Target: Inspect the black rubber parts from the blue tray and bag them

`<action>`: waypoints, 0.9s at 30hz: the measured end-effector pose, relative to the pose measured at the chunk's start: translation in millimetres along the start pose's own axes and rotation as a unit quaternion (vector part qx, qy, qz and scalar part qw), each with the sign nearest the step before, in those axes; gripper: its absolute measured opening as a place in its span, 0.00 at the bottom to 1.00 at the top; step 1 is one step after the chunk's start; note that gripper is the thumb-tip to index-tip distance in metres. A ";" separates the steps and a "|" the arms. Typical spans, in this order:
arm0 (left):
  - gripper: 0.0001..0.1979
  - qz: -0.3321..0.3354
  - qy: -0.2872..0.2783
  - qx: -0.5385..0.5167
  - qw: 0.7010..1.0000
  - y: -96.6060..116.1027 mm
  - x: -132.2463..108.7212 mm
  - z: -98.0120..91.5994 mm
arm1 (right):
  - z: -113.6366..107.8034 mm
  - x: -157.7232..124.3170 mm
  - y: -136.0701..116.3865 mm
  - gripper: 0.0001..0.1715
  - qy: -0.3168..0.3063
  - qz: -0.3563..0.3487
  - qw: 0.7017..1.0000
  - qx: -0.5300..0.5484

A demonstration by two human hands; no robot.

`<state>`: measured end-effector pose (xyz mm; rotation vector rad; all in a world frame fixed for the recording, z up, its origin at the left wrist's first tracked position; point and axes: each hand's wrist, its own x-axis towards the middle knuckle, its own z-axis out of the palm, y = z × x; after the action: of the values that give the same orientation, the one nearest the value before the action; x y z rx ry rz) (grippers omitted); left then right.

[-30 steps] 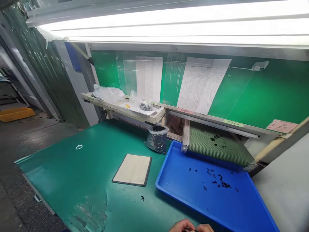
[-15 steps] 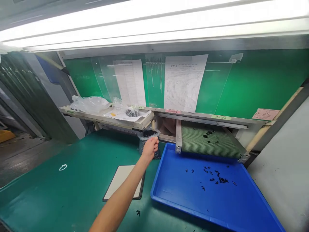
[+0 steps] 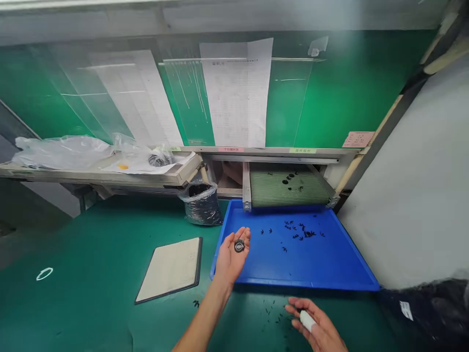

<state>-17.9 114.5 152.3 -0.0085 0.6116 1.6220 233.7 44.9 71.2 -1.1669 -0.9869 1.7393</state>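
My left hand [image 3: 231,256] is held palm up over the left edge of the blue tray [image 3: 293,283]. A small round black part [image 3: 239,245] with a pale ring rests on its palm and fingers. At the lower right, my right hand [image 3: 317,325] hovers above the green table with a white cover on the thumb. Its thumb and fingers come together around a dark bit too small to name. Several small black branched pieces [image 3: 308,234] lie in the tray. Behind my left hand stands a clear plastic bag [image 3: 202,205] filled with dark parts.
A green ribbed conveyor belt [image 3: 289,188] carrying some black pieces ends over the tray. On the left lies a pale board with a dark edge [image 3: 170,269]. A shelf [image 3: 161,181] holds plastic bags and paper. A dark bag [image 3: 432,310] sits at the right.
My left hand has come back from beside the plastic bag and turned palm up, showing the round black part. My right hand has entered at the lower right. The view has shifted right and down.
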 end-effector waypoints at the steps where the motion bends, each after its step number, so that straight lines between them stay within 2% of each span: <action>1: 0.15 -0.025 0.000 -0.024 0.999 -11.9 -7.3 -0.6 | 0.4 -0.8 -10.3 0.34 -0.010 0.004 1.000 0.026; 4: 0.23 -0.091 -0.006 -0.064 0.994 -41.6 -26.3 -0.5 | 4.9 -7.7 -37.2 0.31 -0.029 -0.015 0.998 0.050; 6: 0.26 -0.120 -0.012 -0.065 0.991 -57.3 -37.0 -1.3 | 8.2 -13.7 -45.6 0.26 -0.021 -0.035 0.997 0.064; 9: 0.32 -0.144 -0.024 -0.047 0.988 -75.9 -50.1 -6.4 | 8.5 -21.2 -43.4 0.19 -0.021 -0.049 0.995 0.087; 12: 0.34 -0.143 -0.031 -0.023 0.989 -88.9 -59.0 -14.5 | 2.6 -27.2 -35.2 0.18 -0.022 -0.045 0.990 0.129; 16: 0.30 -0.150 -0.010 0.006 0.989 -100.3 -64.6 -23.5 | -5.9 -35.9 -30.4 0.19 -0.006 -0.031 0.977 0.211; 21: 0.24 -0.179 0.060 0.078 0.979 -113.5 -67.5 -29.2 | -12.0 -39.6 -31.6 0.19 0.029 0.002 0.959 0.281; 23: 0.22 -0.188 0.051 0.097 0.976 -119.7 -69.6 -30.5 | -12.2 -39.6 -31.5 0.17 0.036 0.002 0.959 0.279; 27: 0.16 -0.190 -0.010 0.134 0.973 -135.2 -78.4 -32.8 | -3.5 -42.4 -20.8 0.16 0.014 -0.033 0.972 0.233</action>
<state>108.7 31.9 100.8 0.0840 0.7593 1.1600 251.6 14.5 102.8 -0.8423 -0.5466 1.7692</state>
